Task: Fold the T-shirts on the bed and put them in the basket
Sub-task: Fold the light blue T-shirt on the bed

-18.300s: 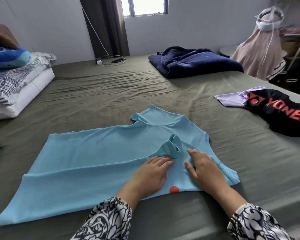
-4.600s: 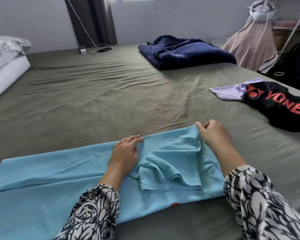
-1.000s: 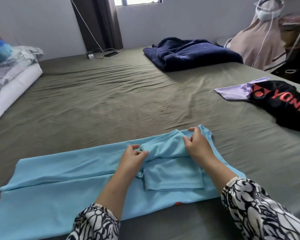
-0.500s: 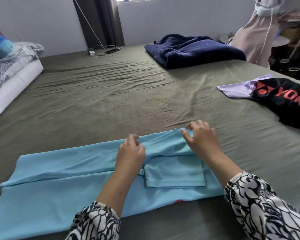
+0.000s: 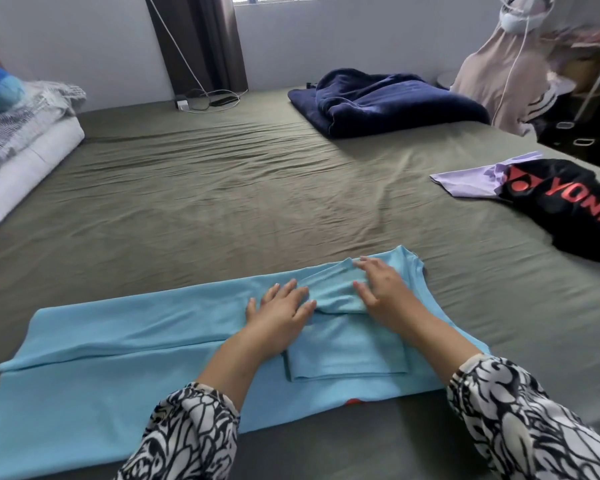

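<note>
Pressing flat with spread fingers, the left hand and right hand rest on the blue T-shirt at six o'clock (black shirt at three o'clock reads "YONE").

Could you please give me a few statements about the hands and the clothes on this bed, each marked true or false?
1. Both hands lie flat on the light blue T-shirt. True: left hand, right hand.
2. The black T-shirt is neatly folded. False: it lies spread out, partly over a lilac garment.
3. A navy blanket lies at the bed's far side. True.
4. A basket stands beside the blue shirt. False: no basket shows.
</note>
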